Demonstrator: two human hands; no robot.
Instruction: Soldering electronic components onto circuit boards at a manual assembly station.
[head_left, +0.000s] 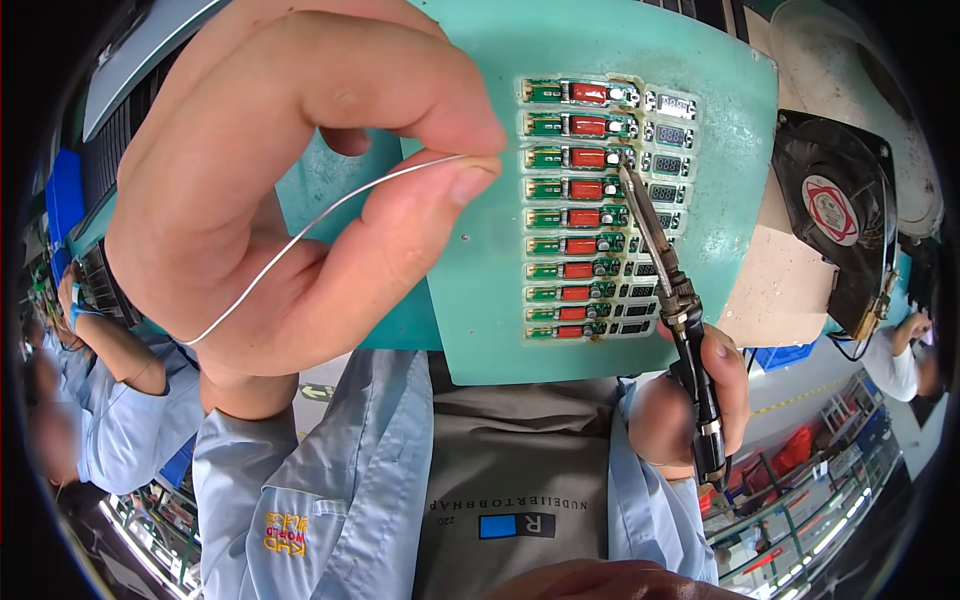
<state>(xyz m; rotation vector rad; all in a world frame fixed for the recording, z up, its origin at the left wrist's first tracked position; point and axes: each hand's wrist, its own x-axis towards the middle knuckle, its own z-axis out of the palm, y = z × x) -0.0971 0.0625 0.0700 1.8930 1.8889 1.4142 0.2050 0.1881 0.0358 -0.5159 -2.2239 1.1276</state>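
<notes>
My left hand is closed, thumb and forefinger pinching a thin silvery solder wire. The wire curves back across the palm. My right hand grips a soldering iron by its dark handle. The iron's tip rests at or just above the right end of the third small green circuit board from the top; contact cannot be told. Several such boards, each with a red component, sit in a column in a teal fixture plate. Beside them runs a column of small display modules.
A black fan stands right of the plate on a beige surface. A blue bin is below it. Another person in a light blue sleeve is at the left, and a further person at the far right.
</notes>
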